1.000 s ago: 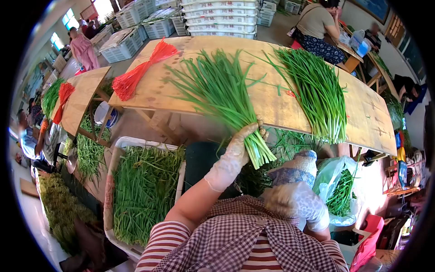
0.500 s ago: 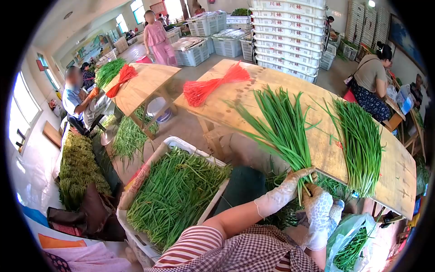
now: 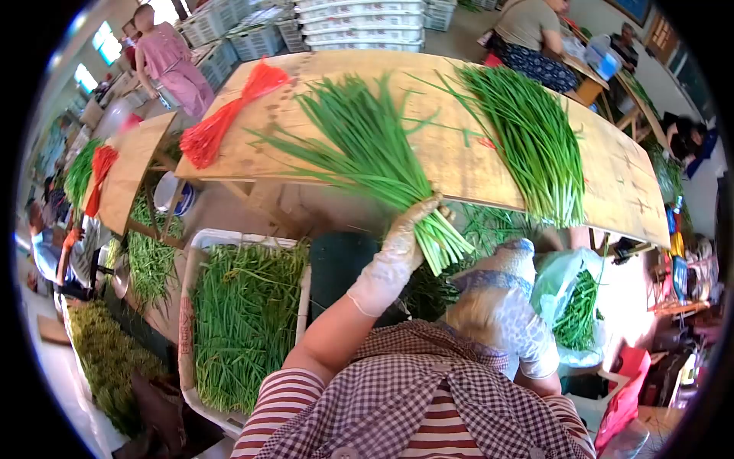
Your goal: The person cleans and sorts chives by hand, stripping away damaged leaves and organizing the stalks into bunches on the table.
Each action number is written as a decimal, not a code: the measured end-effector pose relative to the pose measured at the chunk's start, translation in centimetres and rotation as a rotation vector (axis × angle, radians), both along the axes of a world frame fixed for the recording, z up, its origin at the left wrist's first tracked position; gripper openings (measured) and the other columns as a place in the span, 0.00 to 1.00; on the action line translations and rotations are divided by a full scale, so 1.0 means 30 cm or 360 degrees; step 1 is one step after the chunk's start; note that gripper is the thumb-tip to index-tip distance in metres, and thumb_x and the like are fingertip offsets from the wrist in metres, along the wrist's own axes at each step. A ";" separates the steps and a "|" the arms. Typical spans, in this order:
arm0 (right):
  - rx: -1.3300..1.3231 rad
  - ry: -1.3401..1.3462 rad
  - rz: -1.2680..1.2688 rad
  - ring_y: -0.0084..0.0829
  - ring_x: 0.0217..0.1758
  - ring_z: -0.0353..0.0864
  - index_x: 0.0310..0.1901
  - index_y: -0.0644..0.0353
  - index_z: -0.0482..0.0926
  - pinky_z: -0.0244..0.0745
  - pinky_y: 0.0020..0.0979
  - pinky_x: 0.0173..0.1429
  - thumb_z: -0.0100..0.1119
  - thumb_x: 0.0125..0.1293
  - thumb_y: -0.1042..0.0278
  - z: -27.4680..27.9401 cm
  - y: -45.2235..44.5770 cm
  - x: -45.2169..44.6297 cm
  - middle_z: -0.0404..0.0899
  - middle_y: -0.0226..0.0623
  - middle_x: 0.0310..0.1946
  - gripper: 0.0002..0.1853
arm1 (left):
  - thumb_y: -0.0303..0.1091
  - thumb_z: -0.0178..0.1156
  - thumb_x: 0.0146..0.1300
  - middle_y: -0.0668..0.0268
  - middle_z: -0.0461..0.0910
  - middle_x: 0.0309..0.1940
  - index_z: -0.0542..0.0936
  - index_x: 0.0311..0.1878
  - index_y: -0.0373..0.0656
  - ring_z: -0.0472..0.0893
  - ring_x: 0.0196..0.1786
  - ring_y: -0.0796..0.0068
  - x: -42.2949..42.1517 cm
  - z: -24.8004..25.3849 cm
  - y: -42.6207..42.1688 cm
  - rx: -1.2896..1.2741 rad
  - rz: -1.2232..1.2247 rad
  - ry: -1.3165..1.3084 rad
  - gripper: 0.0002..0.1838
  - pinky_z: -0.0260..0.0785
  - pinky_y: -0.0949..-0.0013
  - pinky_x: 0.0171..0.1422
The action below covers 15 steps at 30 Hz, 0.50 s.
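My left hand (image 3: 402, 239), in a whitish glove, is closed around the lower stalks of a bunch of garlic chives (image 3: 375, 145). The leaves fan out over the wooden table (image 3: 306, 76), while the pale cut ends stick out past its near edge. My right hand (image 3: 527, 336), in a white patterned glove, is low over my lap, apart from the bunch; its fingers are smeared by motion. A second bunch of garlic chives (image 3: 527, 145) lies on the table to the right. Red ties (image 3: 229, 115) lie gathered on the table's left part.
A white crate (image 3: 191, 306) full of loose greens stands at my left. On my right hangs a plastic bag (image 3: 547, 287) with green trimmings. A smaller table (image 3: 145, 161) and a bucket (image 3: 168, 191) stand farther left. Stacked white crates (image 3: 359, 23) and other people are beyond.
My right hand has left the stalks and moved down toward my lap. My left hand keeps the bunch, whose cut ends now point down to the right. The camera view has tilted down and turned.
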State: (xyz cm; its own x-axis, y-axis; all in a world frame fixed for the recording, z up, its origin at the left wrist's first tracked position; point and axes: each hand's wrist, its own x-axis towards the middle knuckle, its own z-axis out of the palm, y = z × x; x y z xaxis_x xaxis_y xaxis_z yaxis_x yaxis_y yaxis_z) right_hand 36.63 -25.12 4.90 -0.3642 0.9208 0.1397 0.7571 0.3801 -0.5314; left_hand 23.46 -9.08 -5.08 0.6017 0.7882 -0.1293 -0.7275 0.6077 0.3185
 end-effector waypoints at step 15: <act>0.0071 -0.0632 -0.1145 0.46 0.33 0.83 0.59 0.59 0.75 0.78 0.40 0.40 0.66 0.56 0.59 -0.107 0.193 -0.148 0.83 0.46 0.38 0.29 | 0.25 0.66 0.56 0.63 0.81 0.41 0.74 0.51 0.40 0.81 0.47 0.65 0.032 0.034 -0.020 0.0185 0.0052 0.0435 0.19 0.74 0.62 0.58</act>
State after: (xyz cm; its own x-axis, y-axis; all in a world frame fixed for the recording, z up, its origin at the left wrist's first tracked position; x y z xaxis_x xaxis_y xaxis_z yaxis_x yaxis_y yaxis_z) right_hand 32.19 -19.32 1.69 0.2828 0.9446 0.1665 0.9520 -0.2553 -0.1686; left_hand 24.41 -9.68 -4.05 0.5313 0.8255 -0.1907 -0.6237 0.5334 0.5713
